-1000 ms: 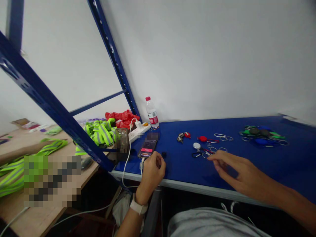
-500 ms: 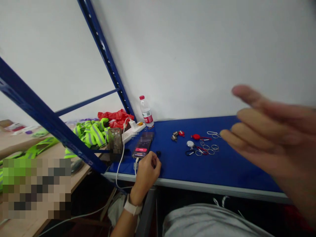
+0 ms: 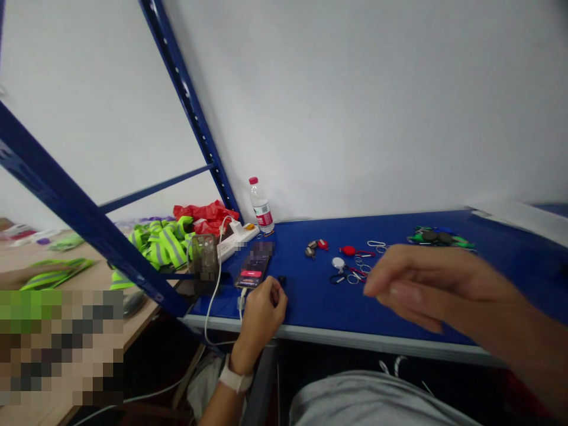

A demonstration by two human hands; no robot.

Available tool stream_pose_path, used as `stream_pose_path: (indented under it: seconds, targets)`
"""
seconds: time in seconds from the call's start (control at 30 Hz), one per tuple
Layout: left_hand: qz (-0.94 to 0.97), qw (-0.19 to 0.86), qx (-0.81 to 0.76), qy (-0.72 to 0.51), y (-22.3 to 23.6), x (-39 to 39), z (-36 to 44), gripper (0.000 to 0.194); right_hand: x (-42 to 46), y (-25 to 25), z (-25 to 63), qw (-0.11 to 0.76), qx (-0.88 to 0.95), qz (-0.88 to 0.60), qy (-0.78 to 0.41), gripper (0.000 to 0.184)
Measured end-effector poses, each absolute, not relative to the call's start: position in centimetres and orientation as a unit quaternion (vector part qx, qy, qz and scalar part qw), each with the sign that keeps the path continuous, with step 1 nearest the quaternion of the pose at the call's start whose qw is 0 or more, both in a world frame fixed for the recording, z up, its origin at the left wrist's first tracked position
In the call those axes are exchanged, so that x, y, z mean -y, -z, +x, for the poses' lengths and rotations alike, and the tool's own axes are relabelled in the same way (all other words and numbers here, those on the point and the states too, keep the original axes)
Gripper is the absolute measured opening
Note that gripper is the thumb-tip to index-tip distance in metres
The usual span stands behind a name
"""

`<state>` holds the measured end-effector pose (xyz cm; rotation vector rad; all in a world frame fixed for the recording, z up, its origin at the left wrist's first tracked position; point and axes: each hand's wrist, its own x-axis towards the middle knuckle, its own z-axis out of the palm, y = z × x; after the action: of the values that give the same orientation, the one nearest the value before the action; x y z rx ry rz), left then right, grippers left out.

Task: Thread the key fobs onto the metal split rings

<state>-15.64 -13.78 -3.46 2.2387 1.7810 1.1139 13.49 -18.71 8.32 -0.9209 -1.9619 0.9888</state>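
My left hand [image 3: 261, 310], with a white watch on its wrist, rests curled at the front edge of the blue table [image 3: 399, 319]. It sits just below a phone [image 3: 252, 269] with a lit screen, beside the phone's white cable [image 3: 212, 302]. What the fingers enclose is hidden. A small black object [image 3: 281, 280] lies right of the knuckles. My right hand [image 3: 426, 290] hovers above the table, slightly blurred, fingers stretched out and pointing left, holding nothing. Beyond its fingertips lie loose metal key rings [image 3: 361, 269], a red key fob [image 3: 352, 250] and a white round fob [image 3: 339, 262].
A pile of green, blue and black fobs [image 3: 437, 236] lies at the back right. A water bottle [image 3: 261, 207], power strip [image 3: 235, 239], red bag [image 3: 206, 212] and hi-vis vests [image 3: 160, 242] crowd the back left. Blue rack posts [image 3: 190, 106] slant across. Another person's arm [image 3: 26, 275] rests on a wooden table.
My right hand rose from the key rings up close to the camera, then came back down and left over the table. My left hand stayed by the phone.
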Motion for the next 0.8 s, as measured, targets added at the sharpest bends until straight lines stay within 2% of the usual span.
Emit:
stream_pose_path:
  seconds: [0.07,0.2,0.3,0.5,0.8]
  targets:
    - [0.728,0.038,-0.58,-0.364,3.5,13.8,-15.6,0.009,17.2,-7.0,12.7,0.316,0.76,-0.344,-0.453,0.038]
    - [0.726,0.041,-0.579,-0.369,3.6,13.8,-15.6,0.009,16.0,-2.0,13.0,0.258,0.757,-0.422,-0.427,0.037]
    - [0.726,0.045,-0.58,-0.366,3.7,13.7,-15.5,0.009,16.1,0.6,14.0,0.227,0.742,-0.433,-0.458,0.038]
    - [0.725,0.048,-0.577,-0.372,3.7,13.8,-15.5,0.008,16.4,1.7,14.6,0.26,0.714,-0.446,-0.473,0.039]
    - [0.725,0.049,-0.58,-0.367,3.5,13.9,-15.5,0.008,16.4,1.8,14.7,0.236,0.735,-0.447,-0.451,0.039]
